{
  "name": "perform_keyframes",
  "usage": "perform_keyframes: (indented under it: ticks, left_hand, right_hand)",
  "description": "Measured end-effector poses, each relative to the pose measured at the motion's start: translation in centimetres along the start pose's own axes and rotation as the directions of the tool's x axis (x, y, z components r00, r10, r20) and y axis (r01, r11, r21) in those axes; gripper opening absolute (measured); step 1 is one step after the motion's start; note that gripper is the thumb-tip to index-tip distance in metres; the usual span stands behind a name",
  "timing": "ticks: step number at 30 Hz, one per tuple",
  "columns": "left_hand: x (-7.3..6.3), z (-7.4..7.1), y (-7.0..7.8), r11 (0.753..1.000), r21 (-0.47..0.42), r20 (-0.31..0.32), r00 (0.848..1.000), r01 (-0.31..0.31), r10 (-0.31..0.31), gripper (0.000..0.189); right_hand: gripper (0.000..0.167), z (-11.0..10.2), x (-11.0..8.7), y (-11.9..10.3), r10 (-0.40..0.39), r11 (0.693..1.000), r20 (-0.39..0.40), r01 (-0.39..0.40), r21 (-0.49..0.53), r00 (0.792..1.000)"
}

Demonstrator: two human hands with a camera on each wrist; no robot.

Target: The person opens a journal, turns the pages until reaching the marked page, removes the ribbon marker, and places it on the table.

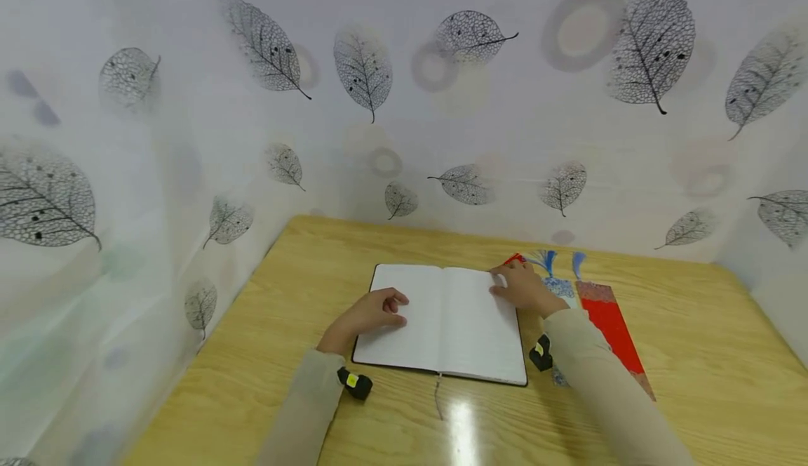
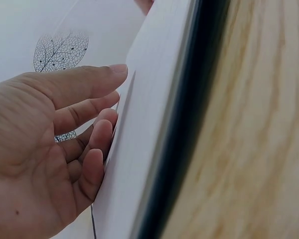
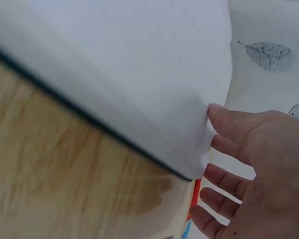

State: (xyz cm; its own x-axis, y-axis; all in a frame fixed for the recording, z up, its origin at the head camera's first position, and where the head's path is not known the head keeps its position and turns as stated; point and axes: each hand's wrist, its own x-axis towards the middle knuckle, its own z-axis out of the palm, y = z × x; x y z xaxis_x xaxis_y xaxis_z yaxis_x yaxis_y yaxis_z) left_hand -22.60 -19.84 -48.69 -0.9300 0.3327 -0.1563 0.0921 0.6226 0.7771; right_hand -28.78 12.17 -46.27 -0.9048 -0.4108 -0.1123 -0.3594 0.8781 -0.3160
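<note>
An open notebook (image 1: 470, 325) with blank white pages and a dark cover lies on the table, a thin ribbon (image 1: 438, 399) trailing from its lower edge. My right hand (image 1: 522, 287) is at the far right corner of the right-hand page (image 3: 154, 74); thumb and forefinger pinch the paper's edge, the other fingers spread below it. Over the left page (image 1: 416, 311), my left hand (image 1: 369, 313) lies with loosely bent fingers and nothing in them. Its fingertips (image 2: 102, 134) come right up to the paper in the left wrist view.
To the right lie a red bookmark (image 1: 609, 325) and a blue-and-white one (image 1: 558, 287), partly covered by the right arm, with blue tassels (image 1: 550, 262) at the top. A red piece (image 1: 516, 257) shows behind the right hand. Leaf-patterned sheeting (image 1: 404, 136) surrounds the wooden table (image 1: 353, 238).
</note>
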Motion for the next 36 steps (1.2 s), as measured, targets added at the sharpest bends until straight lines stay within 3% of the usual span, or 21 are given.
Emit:
perform_keyframes:
  ticks: [10, 16, 24, 36]
  left_hand:
    - [0.3, 0.2, -0.4, 1.0, -0.021, 0.004, 1.0, 0.015, -0.015, 0.032]
    - [0.4, 0.4, -0.6, 0.999, -0.029, 0.008, 1.0, 0.015, -0.014, 0.032]
    - [0.3, 0.2, -0.1, 0.999, -0.036, 0.002, 0.999, 0.033, -0.033, 0.033]
    - [0.0, 0.0, 0.1, 1.0, -0.015, -0.011, 1.0, 0.02, -0.02, 0.033]
  right_hand:
    - [0.04, 0.4, -0.6, 1.2, -0.041, 0.999, -0.054, 0.043, 0.032, 0.998]
    - [0.044, 0.5, -0.7, 1.1, -0.008, 1.0, -0.059, 0.009, 0.014, 0.998]
    - [0.068, 0.7, -1.3, 0.9, 0.072, 0.997, -0.028, -0.072, -0.03, 0.997]
    - [0.065, 1.3, -2.3, 0.8, 0.057, 0.998, -0.037, -0.058, -0.02, 0.998]
